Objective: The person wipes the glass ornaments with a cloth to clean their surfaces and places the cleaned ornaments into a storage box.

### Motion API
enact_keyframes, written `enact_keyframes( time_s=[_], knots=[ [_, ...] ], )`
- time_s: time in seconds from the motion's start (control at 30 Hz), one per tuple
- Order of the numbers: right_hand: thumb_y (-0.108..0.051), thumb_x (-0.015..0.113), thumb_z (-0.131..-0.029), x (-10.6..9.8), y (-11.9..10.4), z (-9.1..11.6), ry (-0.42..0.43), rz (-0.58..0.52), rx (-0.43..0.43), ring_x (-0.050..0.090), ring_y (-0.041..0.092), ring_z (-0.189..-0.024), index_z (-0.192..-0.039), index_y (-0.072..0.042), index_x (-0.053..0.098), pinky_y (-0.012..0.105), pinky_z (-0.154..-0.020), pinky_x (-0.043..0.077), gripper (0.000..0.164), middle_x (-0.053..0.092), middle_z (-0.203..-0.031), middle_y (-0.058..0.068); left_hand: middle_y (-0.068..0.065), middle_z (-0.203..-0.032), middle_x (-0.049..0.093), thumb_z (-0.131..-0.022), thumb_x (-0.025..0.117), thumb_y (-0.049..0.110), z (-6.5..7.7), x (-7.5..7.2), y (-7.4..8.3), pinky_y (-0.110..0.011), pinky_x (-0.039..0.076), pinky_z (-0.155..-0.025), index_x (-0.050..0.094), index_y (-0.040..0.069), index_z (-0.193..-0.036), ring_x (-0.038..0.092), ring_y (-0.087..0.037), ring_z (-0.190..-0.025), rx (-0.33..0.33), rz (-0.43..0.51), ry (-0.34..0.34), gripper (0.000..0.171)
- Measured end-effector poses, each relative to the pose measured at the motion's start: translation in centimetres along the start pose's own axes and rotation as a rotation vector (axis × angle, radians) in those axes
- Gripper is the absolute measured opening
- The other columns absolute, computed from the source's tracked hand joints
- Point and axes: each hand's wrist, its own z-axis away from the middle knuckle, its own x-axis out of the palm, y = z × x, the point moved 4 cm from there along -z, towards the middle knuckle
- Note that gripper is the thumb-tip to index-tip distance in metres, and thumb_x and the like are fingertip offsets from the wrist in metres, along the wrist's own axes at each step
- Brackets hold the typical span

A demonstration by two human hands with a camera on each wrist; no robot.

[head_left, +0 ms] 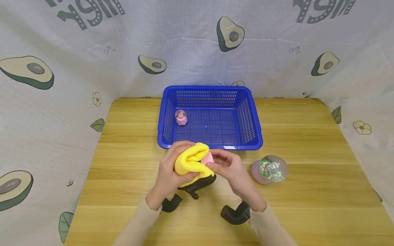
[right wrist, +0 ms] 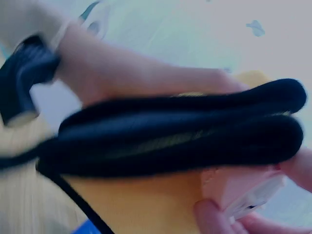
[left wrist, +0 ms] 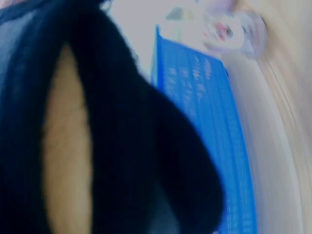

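Note:
In the head view my left hand (head_left: 170,171) grips a thick yellow towel (head_left: 186,163) with a black underside and a small hanging loop. The towel is folded around a small pink object (head_left: 207,158). My right hand (head_left: 231,171) pinches that object between thumb and fingers at the towel's open side. The right wrist view shows its flat-sided pink body (right wrist: 234,185) and a pale underside; the rest is hidden in the cloth. Blurred dark towel folds (left wrist: 126,126) fill much of the left wrist view.
Just beyond the hands stands a blue plastic basket (head_left: 206,88). Inside, at its left, is a small pink snow globe (head_left: 181,118). A larger snow globe with a lilac base (head_left: 269,169) lies tilted on the wooden table (head_left: 123,164) to the right. A printed curtain surrounds the table.

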Motion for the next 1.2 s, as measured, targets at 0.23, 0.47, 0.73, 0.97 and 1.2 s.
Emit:
enact_keyframes(
  time_s=[0.23,0.47,0.73,0.97,1.2],
  knots=[
    [0.012,0.07,-0.078,0.6,-1.3,0.4,0.055,0.247,-0.322,0.062,0.016,-0.094,-0.117,0.012,0.059,0.03,-0.079,0.054,0.041,0.06,-0.106,0.018,-0.015,-0.113,0.061,-0.08,0.072,0.051,0.0,-0.2,-0.6,-0.034,0.046,-0.09,0.058,0.001,-0.118,0.056,-0.026,-0.104,-0.189,0.1,0.026,0.064],
    [-0.012,0.071,-0.087,1.4,-2.0,0.6,0.03,0.482,-0.658,0.062,0.023,-0.095,-0.116,0.008,0.061,0.03,-0.082,0.053,0.037,0.061,-0.106,0.016,-0.011,-0.105,0.06,-0.081,0.075,0.036,0.8,-0.4,-1.5,-0.027,0.053,-0.074,0.052,-0.004,-0.122,0.059,-0.019,-0.088,-0.475,0.303,0.055,0.062],
    [-0.013,0.063,-0.092,3.4,-2.9,1.4,-0.076,0.614,-1.106,0.06,0.034,-0.105,-0.108,0.009,0.064,0.037,-0.093,0.048,0.027,0.063,-0.11,0.021,-0.012,-0.105,0.053,-0.082,0.06,0.01,1.4,-0.8,-2.7,-0.031,0.055,-0.078,0.041,-0.006,-0.123,0.058,-0.02,-0.09,-0.744,0.589,0.15,0.048],
    [-0.009,0.065,-0.09,3.2,-3.5,1.4,-0.064,0.573,-1.199,0.06,0.034,-0.103,-0.104,0.012,0.065,0.037,-0.092,0.048,0.024,0.063,-0.107,0.023,-0.012,-0.101,0.054,-0.082,0.072,0.028,1.3,-0.7,-2.5,-0.03,0.055,-0.075,0.044,-0.002,-0.119,0.058,-0.018,-0.086,-0.688,0.64,0.087,0.055],
    [-0.015,0.071,-0.086,1.8,-3.2,1.4,0.006,0.483,-1.127,0.059,0.031,-0.104,-0.109,0.013,0.062,0.034,-0.093,0.047,0.037,0.061,-0.108,0.025,-0.009,-0.103,0.062,-0.084,0.071,0.041,0.7,-0.3,-1.2,-0.029,0.054,-0.075,0.048,-0.011,-0.121,0.061,-0.018,-0.086,-0.468,0.464,-0.033,0.068]
  ],
)
